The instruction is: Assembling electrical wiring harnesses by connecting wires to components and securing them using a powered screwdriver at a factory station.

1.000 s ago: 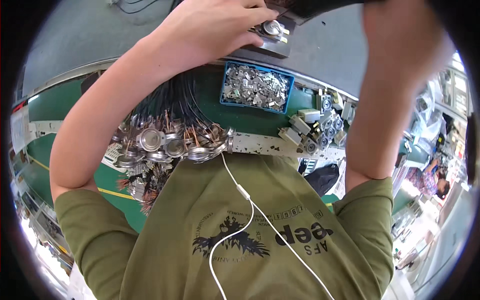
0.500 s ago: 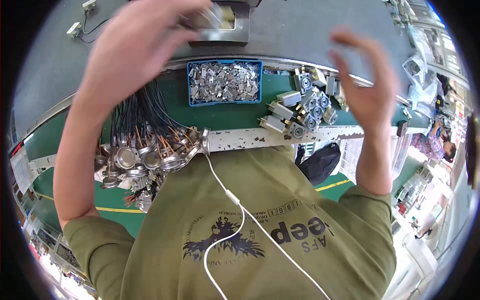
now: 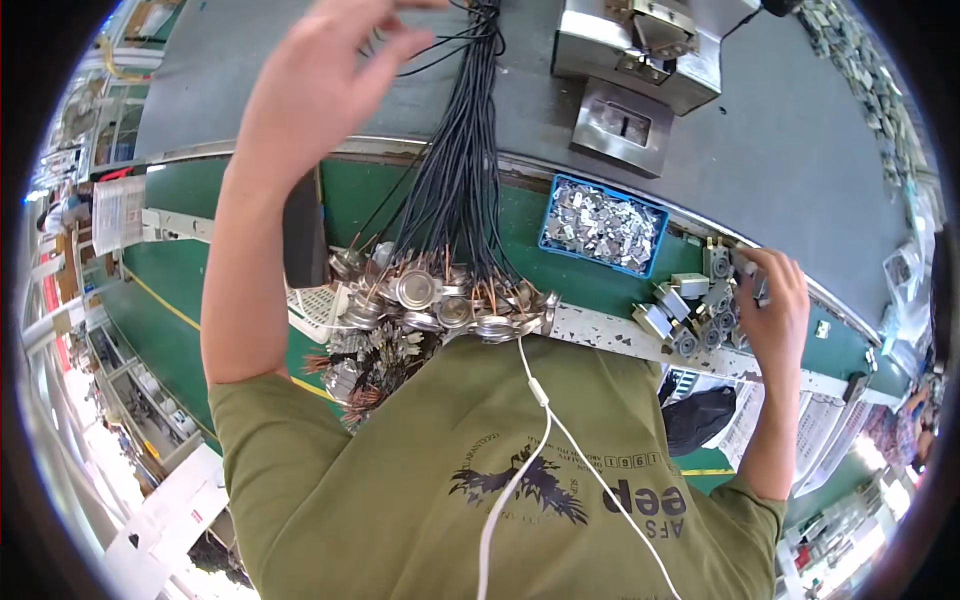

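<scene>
My left hand is raised at the top of the head view, next to the upper ends of a long bundle of black cables. Its thumb stands apart from the fingers, which run partly out of the picture; nothing shows in its grasp. At the right, my right hand curls its thumb and fingers round a small grey metal block. Several similar boxy metal blocks with round faces lie just left of it. Round silver metal caps with copper-coloured leads are heaped at the cables' near end.
A blue tray of small metal clips stands mid-bench. Behind it are a steel plate with a slot and a metal machine. A white cord hangs over my shirt. More loose parts lie at the far right.
The view has swung, so the bench items appear shifted. My left hand has left the steel plate for the cables. My right hand has come down from the air onto the metal blocks.
</scene>
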Tool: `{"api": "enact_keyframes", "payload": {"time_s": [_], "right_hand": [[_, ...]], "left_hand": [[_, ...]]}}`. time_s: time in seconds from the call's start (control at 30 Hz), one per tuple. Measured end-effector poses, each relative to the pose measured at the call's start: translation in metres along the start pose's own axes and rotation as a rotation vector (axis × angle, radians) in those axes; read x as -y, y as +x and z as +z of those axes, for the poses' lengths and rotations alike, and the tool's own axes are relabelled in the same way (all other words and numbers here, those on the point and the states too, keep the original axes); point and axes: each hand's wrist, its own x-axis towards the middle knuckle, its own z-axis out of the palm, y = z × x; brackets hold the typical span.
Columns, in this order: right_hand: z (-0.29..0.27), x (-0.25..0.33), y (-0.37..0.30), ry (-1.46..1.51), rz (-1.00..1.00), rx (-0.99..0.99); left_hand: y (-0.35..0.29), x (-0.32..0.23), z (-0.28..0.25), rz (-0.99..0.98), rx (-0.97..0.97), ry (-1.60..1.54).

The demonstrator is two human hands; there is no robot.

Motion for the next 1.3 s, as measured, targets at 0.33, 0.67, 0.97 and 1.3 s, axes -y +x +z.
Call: {"api": "enact_keyframes", "payload": {"time_s": [0.33,0.67,0.97,1.3], "right_hand": [[-0.006,0.001,0.021,1.816,0.268,-0.167],[0.000,0.049,0.063,1.191,0.126,-0.170],[0.035,0.083,0.126,0.271,-0.234,-0.269],[0.033,0.083,0.130,0.286,-0.356,-0.313]], "left_hand": [[-0.034,-0.002,-0.013,-0.305,0.751,-0.084],[-0.027,0.005,-0.036,-0.570,0.875,-0.501],[-0.004,-0.058,0.022,0.185,0.521,-0.399],[-0.005,-0.067,0.044,0.394,0.400,-0.185]]}}
